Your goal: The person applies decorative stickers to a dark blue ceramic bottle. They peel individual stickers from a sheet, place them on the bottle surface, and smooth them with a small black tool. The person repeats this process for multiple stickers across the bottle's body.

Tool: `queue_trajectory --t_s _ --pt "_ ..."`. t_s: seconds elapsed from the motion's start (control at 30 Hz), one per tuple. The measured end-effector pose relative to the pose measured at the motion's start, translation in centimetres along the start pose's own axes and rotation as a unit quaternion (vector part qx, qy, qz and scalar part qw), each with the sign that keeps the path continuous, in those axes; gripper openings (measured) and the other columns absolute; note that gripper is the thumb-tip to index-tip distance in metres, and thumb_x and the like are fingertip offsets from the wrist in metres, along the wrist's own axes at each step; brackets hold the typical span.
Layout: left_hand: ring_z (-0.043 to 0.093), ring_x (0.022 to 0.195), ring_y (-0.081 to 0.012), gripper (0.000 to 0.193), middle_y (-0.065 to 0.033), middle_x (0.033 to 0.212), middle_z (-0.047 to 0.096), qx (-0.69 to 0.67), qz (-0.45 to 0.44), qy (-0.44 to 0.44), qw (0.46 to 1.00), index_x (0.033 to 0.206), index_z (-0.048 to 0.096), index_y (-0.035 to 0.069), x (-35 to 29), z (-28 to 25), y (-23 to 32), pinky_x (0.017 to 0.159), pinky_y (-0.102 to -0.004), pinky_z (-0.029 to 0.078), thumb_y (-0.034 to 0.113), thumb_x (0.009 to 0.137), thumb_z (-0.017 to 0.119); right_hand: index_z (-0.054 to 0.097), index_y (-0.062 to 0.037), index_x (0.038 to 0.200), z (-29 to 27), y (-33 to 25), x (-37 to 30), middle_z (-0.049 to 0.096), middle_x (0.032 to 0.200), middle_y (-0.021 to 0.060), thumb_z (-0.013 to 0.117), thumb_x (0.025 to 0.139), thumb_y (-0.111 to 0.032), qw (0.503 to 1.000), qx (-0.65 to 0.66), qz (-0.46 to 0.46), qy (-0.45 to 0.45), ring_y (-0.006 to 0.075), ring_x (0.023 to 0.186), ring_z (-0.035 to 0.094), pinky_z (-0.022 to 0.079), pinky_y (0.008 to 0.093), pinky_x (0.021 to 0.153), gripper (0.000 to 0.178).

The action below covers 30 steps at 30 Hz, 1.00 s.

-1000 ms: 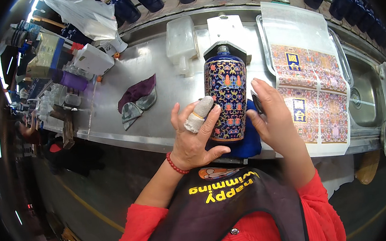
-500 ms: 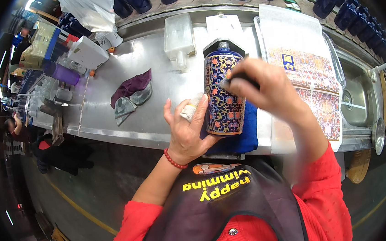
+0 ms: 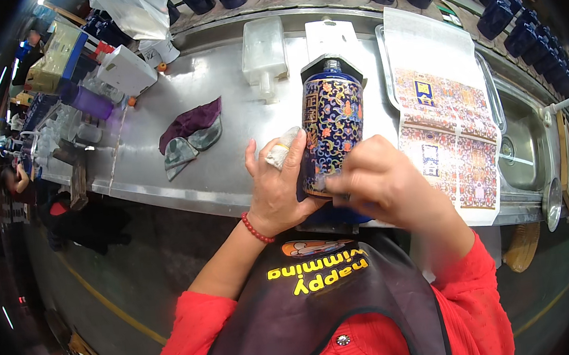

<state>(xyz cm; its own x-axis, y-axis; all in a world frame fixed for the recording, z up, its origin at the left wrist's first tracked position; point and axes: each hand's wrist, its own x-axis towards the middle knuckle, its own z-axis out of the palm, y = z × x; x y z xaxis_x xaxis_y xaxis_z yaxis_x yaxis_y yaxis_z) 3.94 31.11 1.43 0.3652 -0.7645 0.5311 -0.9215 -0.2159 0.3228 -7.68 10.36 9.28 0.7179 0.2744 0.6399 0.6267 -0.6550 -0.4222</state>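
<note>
Steel worktop [image 3: 138, 146] in front of you, and going left to right: far left you've got a see-through purple container [image 3: 92, 104], then a tipped white box [image 3: 127, 71] near it. Next is a crumpled purple and grey cloth [image 3: 190, 128] lying by itself on the metal, and past it, farther back, a clear squarish bottle [image 3: 264, 52] with its narrow end toward you.

Then your left hand [image 3: 275, 192], red bead bracelet [image 3: 256, 228] on the wrist, pale wrap [image 3: 281, 154] on one finger. Your fingers are spread apart, a couple of them lifted, with the hand braced along the left side of the patterned bottle [image 3: 333, 119]. That bottle sits right between your hands, dark blue with flowery colours all over it, neck pointing away from you.

Your right hand [image 3: 383, 179] is at the bottle's lower front, fingers curled in close, but it's pretty blurred, so I can't tell if you're gripping something there.

Right of that lies a white sheet [image 3: 444, 35] printed with matching floral panels, then the metal sink [image 3: 520, 150], with plain dark blue bottles [image 3: 495, 18] lined up behind.
</note>
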Motion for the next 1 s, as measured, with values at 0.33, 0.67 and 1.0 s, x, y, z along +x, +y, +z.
queue_trajectory --t_s 0.33,0.67,1.0 --pt "0.047 0.128 -0.0355 0.105 -0.0124 0.134 0.063 0.053 0.014 -0.031 0.998 0.152 0.047 0.002 0.9 -1.8 0.8 0.119 -0.0624 0.010 0.066 0.075 0.079 0.071 -0.0046 0.102 0.3 -1.1 -3.0 0.061 0.083 0.0086 0.080 0.085 -0.009 0.980 0.046 0.185 0.061 0.0246 0.073 0.063 0.049 0.0361 0.065 0.019" --pt "0.033 0.142 -0.0299 0.075 -0.0084 0.142 0.061 0.133 0.126 -0.078 0.980 0.144 0.062 0.025 8.2 -3.1 -0.5 0.120 -0.0606 0.005 0.077 0.095 0.041 0.061 -0.0031 0.137 2.0 2.4 -4.2 0.059 0.142 0.0220 0.056 0.090 0.014 0.950 -0.153 0.229 0.149 0.0378 0.128 0.059 0.046 0.0441 0.109 0.051" --pt "0.041 0.135 -0.0330 0.072 -0.0119 0.137 0.061 0.105 0.116 -0.047 0.987 0.140 0.064 0.023 9.7 -2.0 -1.9 0.118 -0.0619 0.010 0.074 0.093 0.048 0.062 -0.0038 0.137 2.6 3.6 -2.4 0.057 0.138 0.0250 0.060 0.080 0.006 0.938 -0.245 0.228 0.091 0.0420 0.120 0.057 0.049 0.0473 0.100 0.057"
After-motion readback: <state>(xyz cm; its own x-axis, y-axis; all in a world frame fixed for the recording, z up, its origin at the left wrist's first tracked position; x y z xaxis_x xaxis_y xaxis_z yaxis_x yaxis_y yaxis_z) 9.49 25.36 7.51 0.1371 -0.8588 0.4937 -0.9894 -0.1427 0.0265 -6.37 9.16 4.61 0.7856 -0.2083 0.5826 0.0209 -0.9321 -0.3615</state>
